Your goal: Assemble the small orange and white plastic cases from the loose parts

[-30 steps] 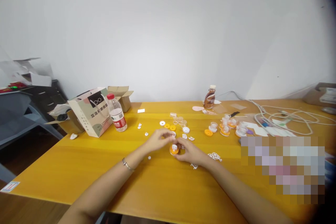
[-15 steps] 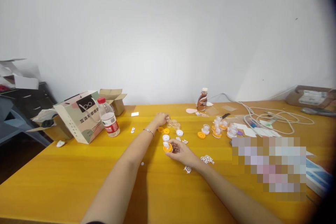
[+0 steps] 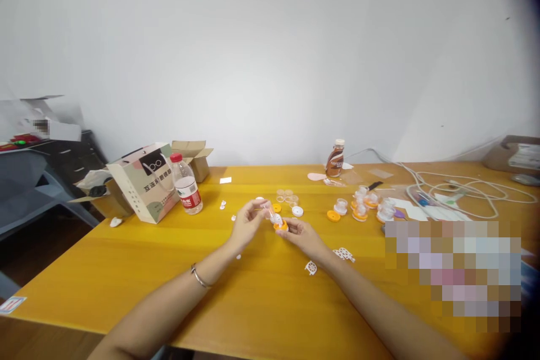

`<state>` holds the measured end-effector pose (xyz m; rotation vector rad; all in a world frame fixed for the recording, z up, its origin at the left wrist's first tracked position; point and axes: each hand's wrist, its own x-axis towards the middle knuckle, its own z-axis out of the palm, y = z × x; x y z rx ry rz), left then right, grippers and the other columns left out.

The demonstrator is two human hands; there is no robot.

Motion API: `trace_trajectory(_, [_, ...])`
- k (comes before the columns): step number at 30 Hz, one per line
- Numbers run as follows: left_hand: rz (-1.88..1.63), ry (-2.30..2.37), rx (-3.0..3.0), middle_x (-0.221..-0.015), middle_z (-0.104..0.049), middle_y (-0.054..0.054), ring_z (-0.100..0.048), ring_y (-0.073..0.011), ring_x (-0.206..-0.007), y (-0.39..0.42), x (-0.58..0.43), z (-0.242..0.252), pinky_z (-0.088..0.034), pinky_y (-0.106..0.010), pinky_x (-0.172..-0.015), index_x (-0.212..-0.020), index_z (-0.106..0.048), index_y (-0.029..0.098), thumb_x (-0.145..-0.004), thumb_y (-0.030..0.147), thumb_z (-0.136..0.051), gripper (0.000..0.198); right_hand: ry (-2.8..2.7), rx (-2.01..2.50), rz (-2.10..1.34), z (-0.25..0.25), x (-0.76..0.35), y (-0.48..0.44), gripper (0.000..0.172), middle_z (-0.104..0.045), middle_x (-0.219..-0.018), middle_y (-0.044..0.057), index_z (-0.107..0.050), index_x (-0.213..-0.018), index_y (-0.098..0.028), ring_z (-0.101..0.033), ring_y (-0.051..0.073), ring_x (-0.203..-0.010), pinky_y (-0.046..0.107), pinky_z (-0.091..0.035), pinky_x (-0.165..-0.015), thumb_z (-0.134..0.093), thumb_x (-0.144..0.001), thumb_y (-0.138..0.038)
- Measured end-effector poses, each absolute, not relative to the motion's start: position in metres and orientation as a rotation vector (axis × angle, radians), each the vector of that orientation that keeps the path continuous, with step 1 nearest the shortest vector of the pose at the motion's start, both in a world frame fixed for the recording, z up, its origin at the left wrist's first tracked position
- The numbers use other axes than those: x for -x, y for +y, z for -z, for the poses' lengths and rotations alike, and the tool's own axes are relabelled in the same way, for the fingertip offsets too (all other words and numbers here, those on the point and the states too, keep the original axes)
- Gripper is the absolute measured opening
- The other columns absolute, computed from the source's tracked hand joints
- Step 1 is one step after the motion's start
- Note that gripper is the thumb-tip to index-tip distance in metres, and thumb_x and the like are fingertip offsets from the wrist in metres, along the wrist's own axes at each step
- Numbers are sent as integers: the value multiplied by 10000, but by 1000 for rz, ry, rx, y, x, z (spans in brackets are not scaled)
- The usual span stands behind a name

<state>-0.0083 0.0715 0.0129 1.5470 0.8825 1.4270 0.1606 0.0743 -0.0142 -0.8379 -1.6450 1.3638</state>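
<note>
My left hand (image 3: 248,224) pinches a small clear plastic cover (image 3: 266,209) between thumb and fingers. It tilts just above and left of the orange round base (image 3: 280,226), which carries an upright white piece (image 3: 276,218). My right hand (image 3: 304,238) grips that base from the right side. Behind my hands lie an orange disc (image 3: 277,208), a white disc (image 3: 297,211) and several clear covers (image 3: 288,196). White cut-out pieces (image 3: 311,268) rest near my right wrist.
Assembled clear-topped pieces (image 3: 360,208) cluster on the right, near a brown drink bottle (image 3: 335,158) and coiled white cables (image 3: 459,191). To the left stand a red-capped water bottle (image 3: 187,188), a paper bag (image 3: 145,185) and a cardboard box (image 3: 196,160). A blurred patch covers the right side.
My left hand has come back from the clear covers with one in its fingers, up to the orange base. My right hand still holds the base. The view has shifted slightly.
</note>
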Motion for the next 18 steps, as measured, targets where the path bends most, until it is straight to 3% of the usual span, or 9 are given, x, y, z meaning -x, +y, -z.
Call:
trace_trajectory(7, [-1480, 840, -1522, -996, -590, -84, -583, -157, -874, 67, 3, -7, -449, -321, -830, -931, -516, 144, -719, 295, -594, 271, -1713, 865, -1374, 16, -161, 73, 354, -626, -921, 30, -594, -938, -184, -561, 229, -907, 424, -377, -889, -621, -660, -400])
trace_trajectory(12, [-1500, 833, -1600, -1066, -539, -75, -525, -163, -996, 63, 6, -8, -425, -315, -876, -1116, -406, 204, -725, 265, -589, 436, -1678, 837, -1368, 17, -160, 74, 387, -618, -946, 34, -580, -990, -192, -557, 218, -912, 409, -378, -892, -636, -653, -375])
trace_trajectory(15, [-1525, 914, -1695, -1097, -494, -69, -457, -166, -1073, 63, 10, -8, -401, -299, -902, -1053, -468, 199, -755, 266, -550, 316, -1658, 825, -1348, 16, -159, 75, 433, -610, -988, 40, -548, -1060, -205, -555, 201, -913, 392, -377, -898, -624, -669, -374])
trace_trajectory(18, [-1395, 970, -1866, -1080, -476, -74, -468, -165, -1031, 68, 16, -7, -443, -274, -820, -1049, -504, 201, -779, 270, -515, 279, -1667, 817, -1307, 15, -159, 74, 453, -607, -1010, 49, -515, -1114, -203, -554, 192, -915, 380, -387, -891, -587, -704, -383])
